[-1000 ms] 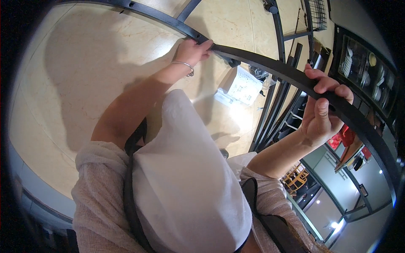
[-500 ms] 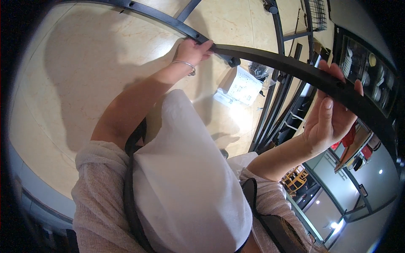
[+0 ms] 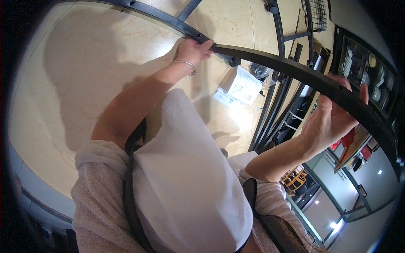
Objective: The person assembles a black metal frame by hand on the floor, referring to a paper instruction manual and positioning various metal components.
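Observation:
A long black metal tube (image 3: 270, 60) arcs across the upper part of the view and runs off down the right side. My left hand (image 3: 195, 51), with a bracelet at the wrist, is closed around the joint where this tube meets a dark frame bar (image 3: 162, 20). That bar has small holes and a crosspiece branching from it. Farther right, my right hand (image 3: 333, 120) is behind the tube with its palm towards it. Its fingers are spread and slightly blurred, the thumb below the tube and fingertips above. Part of this hand is hidden by the tube.
On the tiled floor (image 3: 105, 63) lie a printed sheet (image 3: 244, 86) and a clear plastic bag (image 3: 258, 69). Several black bars (image 3: 270, 114) lean at the right, near a wire basket (image 3: 317, 14). A glass-fronted cabinet (image 3: 367, 69) with dishes stands farther right.
My right hand has loosened and shifted slightly right along the tube, its fingers more spread. My left hand and the frame have stayed in place.

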The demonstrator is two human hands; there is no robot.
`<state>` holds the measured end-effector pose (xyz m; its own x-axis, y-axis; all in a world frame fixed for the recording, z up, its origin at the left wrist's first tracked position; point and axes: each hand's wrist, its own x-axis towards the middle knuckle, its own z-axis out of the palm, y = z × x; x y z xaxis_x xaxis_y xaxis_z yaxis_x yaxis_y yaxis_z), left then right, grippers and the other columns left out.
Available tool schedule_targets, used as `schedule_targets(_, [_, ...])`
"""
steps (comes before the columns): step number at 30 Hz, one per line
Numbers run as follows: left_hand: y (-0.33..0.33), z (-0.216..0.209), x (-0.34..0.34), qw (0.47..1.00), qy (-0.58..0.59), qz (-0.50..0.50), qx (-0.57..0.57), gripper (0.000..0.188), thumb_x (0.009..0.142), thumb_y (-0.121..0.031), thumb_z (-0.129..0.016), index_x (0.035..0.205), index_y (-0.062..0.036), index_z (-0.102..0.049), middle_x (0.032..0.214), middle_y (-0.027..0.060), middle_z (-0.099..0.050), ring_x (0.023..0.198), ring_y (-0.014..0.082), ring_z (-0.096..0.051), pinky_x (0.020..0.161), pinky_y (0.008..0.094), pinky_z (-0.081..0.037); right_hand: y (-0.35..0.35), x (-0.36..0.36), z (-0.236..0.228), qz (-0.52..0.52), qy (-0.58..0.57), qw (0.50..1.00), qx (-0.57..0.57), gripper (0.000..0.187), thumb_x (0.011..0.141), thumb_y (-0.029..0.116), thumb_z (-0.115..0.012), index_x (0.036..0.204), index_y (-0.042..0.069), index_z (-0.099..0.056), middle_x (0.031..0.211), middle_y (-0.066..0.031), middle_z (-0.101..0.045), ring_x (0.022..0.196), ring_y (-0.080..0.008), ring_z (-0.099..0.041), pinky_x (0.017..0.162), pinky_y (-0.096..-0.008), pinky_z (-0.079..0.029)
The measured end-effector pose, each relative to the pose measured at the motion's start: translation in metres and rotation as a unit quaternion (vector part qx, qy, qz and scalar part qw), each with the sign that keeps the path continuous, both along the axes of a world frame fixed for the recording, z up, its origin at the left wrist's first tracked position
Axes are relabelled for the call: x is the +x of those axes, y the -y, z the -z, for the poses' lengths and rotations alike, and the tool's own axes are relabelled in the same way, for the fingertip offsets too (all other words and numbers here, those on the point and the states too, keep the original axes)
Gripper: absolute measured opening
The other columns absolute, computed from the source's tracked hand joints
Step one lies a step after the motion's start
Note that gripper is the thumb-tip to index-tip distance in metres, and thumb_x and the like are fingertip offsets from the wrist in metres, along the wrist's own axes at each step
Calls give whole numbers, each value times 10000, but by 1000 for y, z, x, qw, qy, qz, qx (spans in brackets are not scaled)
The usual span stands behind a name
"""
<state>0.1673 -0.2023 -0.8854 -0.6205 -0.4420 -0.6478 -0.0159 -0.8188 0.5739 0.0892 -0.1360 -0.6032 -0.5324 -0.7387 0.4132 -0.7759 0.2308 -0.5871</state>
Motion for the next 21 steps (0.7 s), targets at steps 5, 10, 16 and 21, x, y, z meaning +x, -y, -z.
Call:
schedule_targets(5, [0, -4, -2, 1000, 11, -6, 0, 265, 753, -161, -602, 794, 95, -551, 730, 130, -598, 618, 163, -603, 540, 214, -514, -2, 3, 2, -39, 127, 989, -65, 658, 690, 113, -661, 1223, 25, -285, 873, -198, -584, 882, -338, -566, 836, -421, -427])
schedule_targets(10, [-2, -2, -4, 1000, 10, -18, 8, 249, 744, -156, -601, 757, 90, -566, 680, 112, -600, 586, 139, -598, 514, 195, -496, 6, 8, 4, -37, 144, 986, -78, 707, 661, 88, -687, 1213, 2, -253, 869, -172, -581, 840, -263, -577, 753, -302, -458])
schedule_targets(16, [-3, 5, -5, 999, 28, -22, 8, 248, 734, -157, -612, 742, 85, -563, 652, 111, -597, 557, 138, -592, 508, 197, -495, -1, 7, 2, 43, 98, 994, 6, 676, 668, 41, -667, 1202, 3, -254, 904, -186, -570, 859, -258, -571, 758, -304, -458])
schedule_targets(21, [-4, 4, -5, 998, -10, -52, 15, 247, 728, -149, -619, 744, 89, -556, 642, 116, -591, 541, 143, -590, 481, 201, -493, 7, 15, 5, -33, 189, 979, -66, 571, 683, 18, -650, 1149, 4, -321, 874, -174, -572, 786, -236, -584, 721, -271, -472])
